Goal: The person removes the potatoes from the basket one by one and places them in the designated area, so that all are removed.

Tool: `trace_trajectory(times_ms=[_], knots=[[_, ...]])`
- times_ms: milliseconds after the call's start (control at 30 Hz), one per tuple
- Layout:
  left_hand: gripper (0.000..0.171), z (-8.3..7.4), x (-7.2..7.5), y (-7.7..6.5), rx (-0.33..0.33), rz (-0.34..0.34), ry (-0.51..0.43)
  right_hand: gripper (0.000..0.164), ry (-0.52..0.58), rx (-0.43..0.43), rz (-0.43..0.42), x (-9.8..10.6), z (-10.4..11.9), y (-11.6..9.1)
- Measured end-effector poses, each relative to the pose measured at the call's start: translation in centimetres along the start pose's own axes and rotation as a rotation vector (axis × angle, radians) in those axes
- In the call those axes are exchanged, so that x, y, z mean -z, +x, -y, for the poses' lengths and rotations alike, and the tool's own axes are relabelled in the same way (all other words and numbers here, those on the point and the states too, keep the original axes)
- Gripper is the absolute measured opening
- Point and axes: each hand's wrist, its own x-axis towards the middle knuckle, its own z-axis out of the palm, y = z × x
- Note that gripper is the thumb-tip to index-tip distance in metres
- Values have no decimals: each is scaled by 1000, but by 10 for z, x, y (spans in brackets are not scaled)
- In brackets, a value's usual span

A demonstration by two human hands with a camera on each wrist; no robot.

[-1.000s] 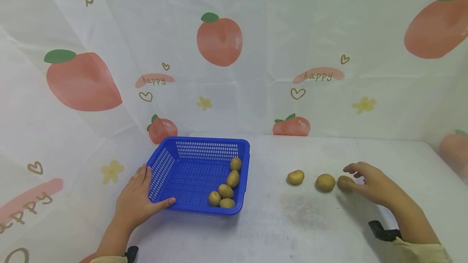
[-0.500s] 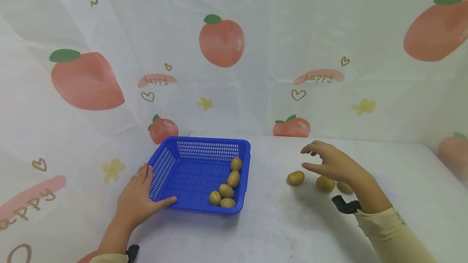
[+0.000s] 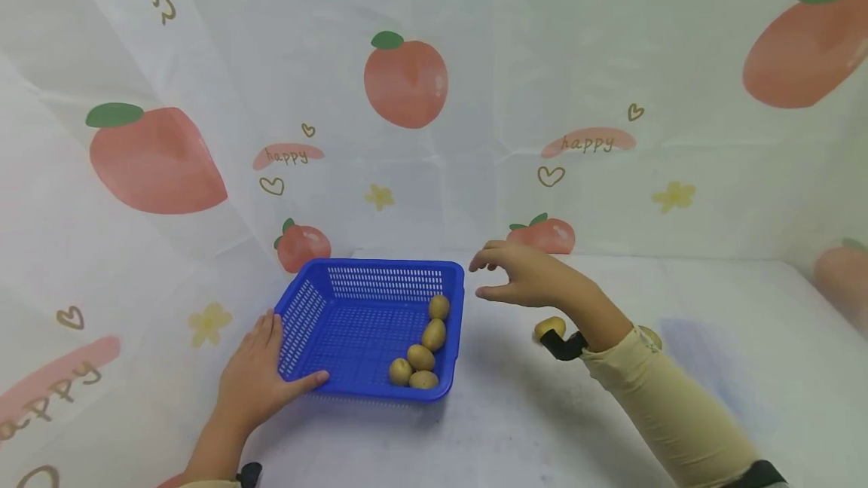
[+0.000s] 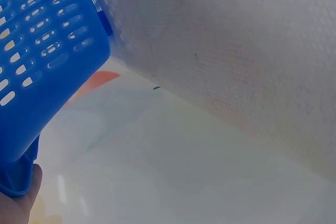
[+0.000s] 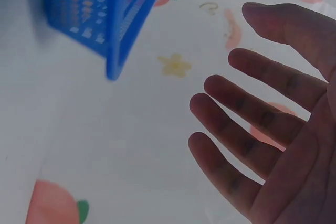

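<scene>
A blue plastic basket (image 3: 325, 384) stands on the white table, several potatoes (image 3: 420, 358) lying along its right side and front right corner. My left hand (image 3: 256, 371) rests on the near left corner with fairly straight fingers along the left side and the thumb at the front rim. Just right of the basket, my right hand (image 3: 525, 275) hovers above the table, and the right wrist view shows its fingers (image 5: 231, 124) spread and holding nothing. Below that wrist lies a loose potato (image 3: 551, 326). Another potato (image 3: 651, 337) shows partly behind the sleeve.
A white cloth (image 3: 468, 96) printed with peaches and hearts hangs behind the table and along its left side. The white table (image 3: 488, 428) extends to the right and toward me.
My right hand has moved left from beside the rightmost loose potato, over the others, to near the basket's right rim. The left hand and the basket's potatoes stay put.
</scene>
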Motion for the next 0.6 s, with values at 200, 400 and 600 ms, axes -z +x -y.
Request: trace_trajectory(times_ms=[200, 400, 600], knots=[[139, 1, 1, -1, 2, -1, 5, 36, 112, 72, 36, -10, 21, 35], [139, 1, -1, -2, -2, -1, 7, 41, 156, 173, 90, -28, 48, 73], [138, -1, -1, -3, 2, 2, -1, 42, 201, 226, 167, -55, 72, 105]])
